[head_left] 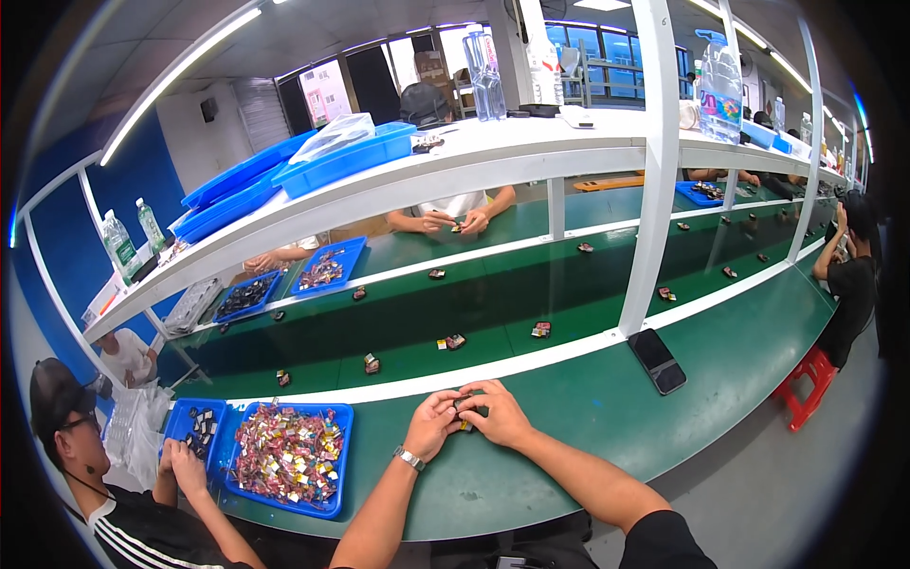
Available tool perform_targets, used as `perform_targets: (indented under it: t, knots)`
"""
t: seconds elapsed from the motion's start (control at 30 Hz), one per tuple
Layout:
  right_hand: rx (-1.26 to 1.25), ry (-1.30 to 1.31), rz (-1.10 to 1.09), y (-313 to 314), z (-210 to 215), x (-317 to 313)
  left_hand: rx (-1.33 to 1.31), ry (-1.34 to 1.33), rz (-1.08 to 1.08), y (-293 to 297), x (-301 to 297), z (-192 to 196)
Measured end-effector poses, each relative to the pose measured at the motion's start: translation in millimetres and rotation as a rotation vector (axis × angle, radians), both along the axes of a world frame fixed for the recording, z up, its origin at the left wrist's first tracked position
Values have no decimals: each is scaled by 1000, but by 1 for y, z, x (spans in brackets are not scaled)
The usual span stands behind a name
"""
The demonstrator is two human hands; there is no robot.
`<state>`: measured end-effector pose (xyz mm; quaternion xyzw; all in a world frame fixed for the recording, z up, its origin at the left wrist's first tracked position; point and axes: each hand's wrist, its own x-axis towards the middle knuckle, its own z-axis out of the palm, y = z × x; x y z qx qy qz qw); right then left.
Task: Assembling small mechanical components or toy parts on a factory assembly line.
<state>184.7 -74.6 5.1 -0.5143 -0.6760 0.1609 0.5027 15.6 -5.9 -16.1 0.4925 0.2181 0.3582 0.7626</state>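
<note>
Small dark block-shaped part [465, 408], with a glint of colour on its underside, sits pinched between both hands just above the near edge of the green counter [569, 427], close in front of the person. The left hand [433, 424], with a metal wristwatch [409, 459] on its wrist, closes its grip on the part's left end; the right hand [497, 413] curls over the top and right, fingers pressed together around it. Holding it from both ends this way seems meant to steady so small a piece while the fingertips work on it.

To the left, within easy reach, a blue plastic tray heaped with shiny pink and gold wrapped pieces [284, 455] rests on the counter, beside a smaller blue tray of dark parts [197, 429] where a neighbouring person's hands [182, 460] are busy. A black phone [657, 360] lies flat to the right, clear of the work. Beyond the white rail, the dark green conveyor belt [493, 303] carries scattered small parts, probably finished ones set down singly.
</note>
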Motion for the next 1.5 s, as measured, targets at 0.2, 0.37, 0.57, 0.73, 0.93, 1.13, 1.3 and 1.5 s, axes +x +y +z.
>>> perform_targets:
  t: [0.2, 0.37, 0.57, 0.73, 0.93, 1.13, 1.3, 1.5]
  knots:
    - [4, -21, -41, -1, 0, -1, 16, 16, 4, -2, 0, 2]
    - [1, 15, -14, 2, -6, 1, 12, 15, 4, -2, 0, 3]
    - [39, 28, -32, 2, -6, -7, 36, 4, 42, -4, 2, 3]
    - [46, -20, -65, -1, -4, -7, 9, -32, 39, -6, 2, 6]
    - [79, 22, -66, 3, -4, -13, 18, -27, 62, -5, 2, 4]
    - [100, -58, -43, -2, 1, -12, 20, -45, 99, -5, 3, 3]
    - [215, -122, -84, -3, 9, -6, -23, -79, 52, -6, 3, 5]
    - [239, -188, -94, -1, 11, -6, -36, -35, 60, -7, 4, 6]
